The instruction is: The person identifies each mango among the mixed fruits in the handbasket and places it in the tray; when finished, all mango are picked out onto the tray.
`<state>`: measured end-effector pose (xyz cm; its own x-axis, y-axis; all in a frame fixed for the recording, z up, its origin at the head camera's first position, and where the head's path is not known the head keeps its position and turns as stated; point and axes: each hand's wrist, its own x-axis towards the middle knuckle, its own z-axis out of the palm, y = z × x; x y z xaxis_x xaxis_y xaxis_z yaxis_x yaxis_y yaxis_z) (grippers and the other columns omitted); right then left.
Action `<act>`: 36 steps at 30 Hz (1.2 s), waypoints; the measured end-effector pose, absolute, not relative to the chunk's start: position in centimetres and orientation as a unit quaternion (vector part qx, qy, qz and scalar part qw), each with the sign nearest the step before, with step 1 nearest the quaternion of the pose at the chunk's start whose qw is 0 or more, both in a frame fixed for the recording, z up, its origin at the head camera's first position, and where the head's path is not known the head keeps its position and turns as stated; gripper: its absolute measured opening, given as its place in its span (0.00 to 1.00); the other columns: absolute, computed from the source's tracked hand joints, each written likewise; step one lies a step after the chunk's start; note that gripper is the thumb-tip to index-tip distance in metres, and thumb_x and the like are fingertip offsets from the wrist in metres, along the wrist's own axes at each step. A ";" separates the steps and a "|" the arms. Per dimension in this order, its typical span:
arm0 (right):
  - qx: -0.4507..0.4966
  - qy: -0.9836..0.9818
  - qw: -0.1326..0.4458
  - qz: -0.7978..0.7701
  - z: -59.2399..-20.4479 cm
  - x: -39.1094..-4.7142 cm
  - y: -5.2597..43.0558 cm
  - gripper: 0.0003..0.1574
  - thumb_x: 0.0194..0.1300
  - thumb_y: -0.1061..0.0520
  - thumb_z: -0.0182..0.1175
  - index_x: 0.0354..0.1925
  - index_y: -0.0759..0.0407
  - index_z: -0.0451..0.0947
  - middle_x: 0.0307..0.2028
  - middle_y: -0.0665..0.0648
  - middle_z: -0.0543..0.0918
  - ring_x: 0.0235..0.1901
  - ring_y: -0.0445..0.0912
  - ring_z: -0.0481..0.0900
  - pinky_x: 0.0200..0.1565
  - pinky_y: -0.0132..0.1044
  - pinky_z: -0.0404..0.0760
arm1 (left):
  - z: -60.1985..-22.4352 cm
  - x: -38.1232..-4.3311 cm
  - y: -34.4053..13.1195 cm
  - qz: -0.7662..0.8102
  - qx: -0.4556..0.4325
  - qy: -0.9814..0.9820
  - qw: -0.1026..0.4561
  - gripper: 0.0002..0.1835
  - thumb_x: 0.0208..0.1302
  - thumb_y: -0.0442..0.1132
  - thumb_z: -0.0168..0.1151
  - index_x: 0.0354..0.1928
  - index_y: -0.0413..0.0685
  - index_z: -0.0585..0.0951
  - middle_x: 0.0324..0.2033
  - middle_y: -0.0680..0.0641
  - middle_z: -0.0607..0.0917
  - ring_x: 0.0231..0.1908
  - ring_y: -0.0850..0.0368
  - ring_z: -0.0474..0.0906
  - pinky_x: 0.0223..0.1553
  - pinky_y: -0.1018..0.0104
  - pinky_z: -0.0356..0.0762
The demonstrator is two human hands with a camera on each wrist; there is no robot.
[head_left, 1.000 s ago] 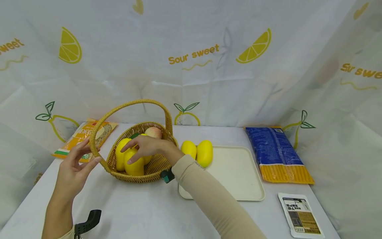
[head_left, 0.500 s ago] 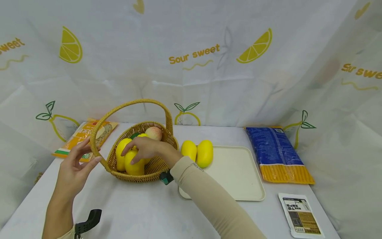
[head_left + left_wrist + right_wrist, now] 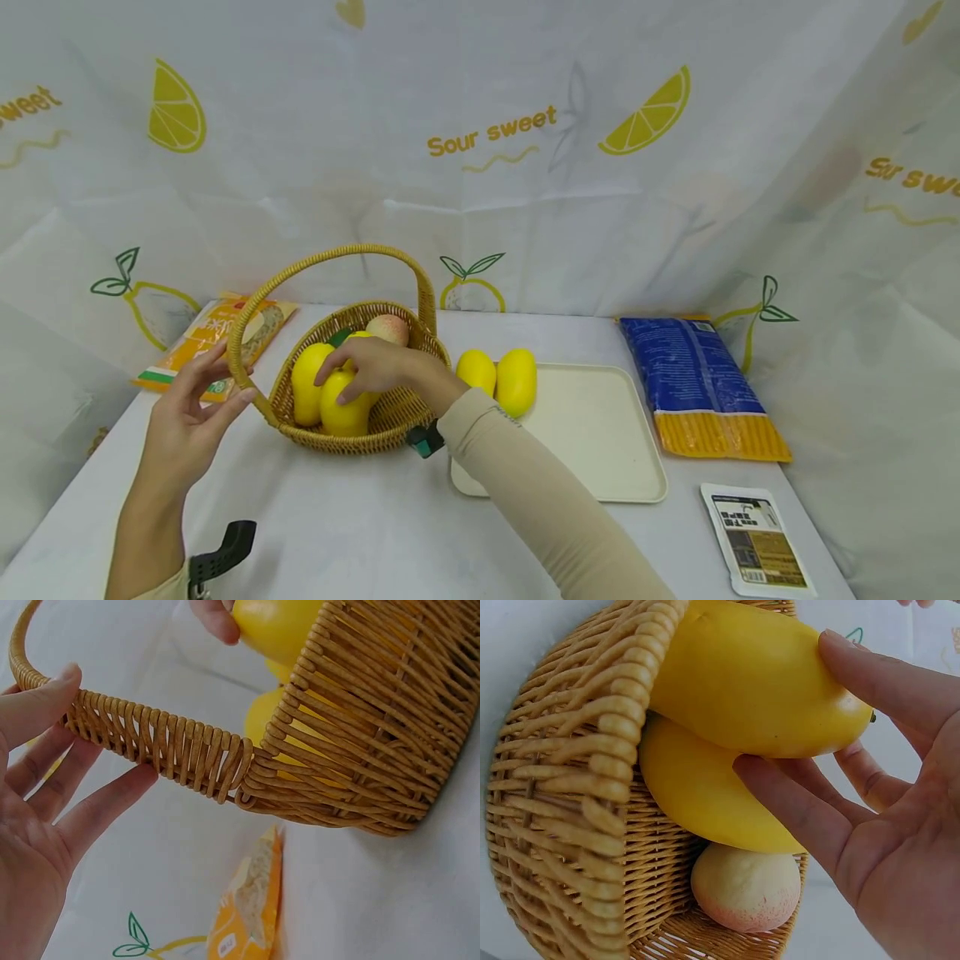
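A wicker basket point(image 3: 360, 447) with a tall arched handle point(image 3: 322, 261) stands on the table, holding several yellow mangoes and a pale pink peach point(image 3: 387, 329). My left hand point(image 3: 183, 437) holds the lower left part of the handle; the left wrist view shows its thumb point(image 3: 45, 705) on one side and fingers on the other. Over the basket, my right hand point(image 3: 378, 364) grips the front mango point(image 3: 345, 414) near its stem end, thumb and fingers on opposite sides. In the right wrist view, this mango point(image 3: 750, 682) lies against another mango point(image 3: 705, 795), above the peach.
To the right is a cream tray point(image 3: 600, 442), with two mangoes point(image 3: 517, 383) at its back left corner. A blue and orange bag point(image 3: 701, 383) and a white pouch point(image 3: 757, 542) lie farther right. An orange packet point(image 3: 217, 333) lies behind the basket's left side.
My right hand has settled around the front mango, and both have shifted slightly right. The left hand keeps its place on the handle.
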<state>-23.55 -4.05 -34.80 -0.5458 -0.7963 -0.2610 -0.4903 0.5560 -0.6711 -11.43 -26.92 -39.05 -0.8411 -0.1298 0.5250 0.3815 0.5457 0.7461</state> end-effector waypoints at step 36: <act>-0.365 0.776 0.289 -0.426 -32.7 -24.9 0.2 0.17 0.78 0.55 0.55 0.59 0.53 0.83 0.68 0.53 0.75 0.50 0.45 0.80 0.42 0.34 0.86 | -39.0 -11.5 -26.8 -0.475 -0.085 -0.831 0.277 0.43 0.54 0.12 0.64 0.73 0.42 0.69 0.56 0.73 0.77 0.54 0.80 0.75 0.43 0.92 0.77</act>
